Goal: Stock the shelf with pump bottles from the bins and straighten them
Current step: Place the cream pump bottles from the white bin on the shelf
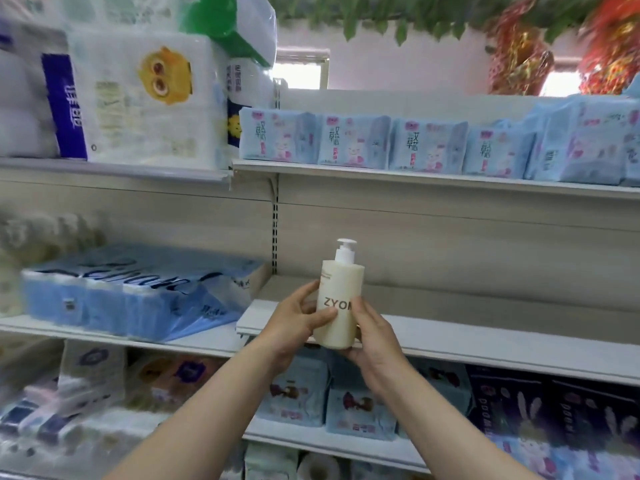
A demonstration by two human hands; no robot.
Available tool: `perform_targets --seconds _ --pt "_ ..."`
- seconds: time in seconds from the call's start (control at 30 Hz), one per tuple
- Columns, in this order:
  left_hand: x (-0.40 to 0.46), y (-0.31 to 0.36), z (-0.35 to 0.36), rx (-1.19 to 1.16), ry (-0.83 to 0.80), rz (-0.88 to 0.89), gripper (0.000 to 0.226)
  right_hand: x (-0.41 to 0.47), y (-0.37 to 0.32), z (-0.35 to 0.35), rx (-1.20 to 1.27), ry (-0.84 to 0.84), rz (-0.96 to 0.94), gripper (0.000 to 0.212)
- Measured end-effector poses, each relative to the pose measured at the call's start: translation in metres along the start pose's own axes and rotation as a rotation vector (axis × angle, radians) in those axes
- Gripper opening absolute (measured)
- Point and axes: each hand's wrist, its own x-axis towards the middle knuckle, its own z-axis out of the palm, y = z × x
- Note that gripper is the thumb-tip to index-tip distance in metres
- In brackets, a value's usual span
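A cream pump bottle (338, 299) is held upright in both hands in front of the front edge of the middle shelf (485, 344), near that shelf's left end. The left hand (294, 327) is curled round the bottle's left side, thumb laid across the label. The right hand (372, 336) is wrapped round the lower right side and supports the base. The white pump head points up. Blue packs (353, 142) are lined along the upper shelf, and a blue tissue pack (138, 289) lies on the neighbouring shelf to the left.
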Motion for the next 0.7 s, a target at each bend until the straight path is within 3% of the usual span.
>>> perform_targets --seconds 0.27,0.43,0.57,0.7 --pt "0.063 -0.006 -0.058 0.022 0.034 -0.006 0.054 0.075 0.014 0.026 -0.311 -0.028 -0.051 0.026" --pt "0.098 -0.023 -0.093 0.072 0.035 -0.02 0.055 0.114 0.038 0.037 -0.356 -0.022 -0.008 0.021" --pt "0.122 -0.039 -0.115 0.065 0.054 -0.058 0.057 0.143 0.06 0.043 -0.373 0.02 0.013 0.033" --pt "0.145 -0.047 -0.13 0.107 0.083 -0.024 0.058 0.172 0.071 0.049 -0.398 0.036 0.016 0.025"
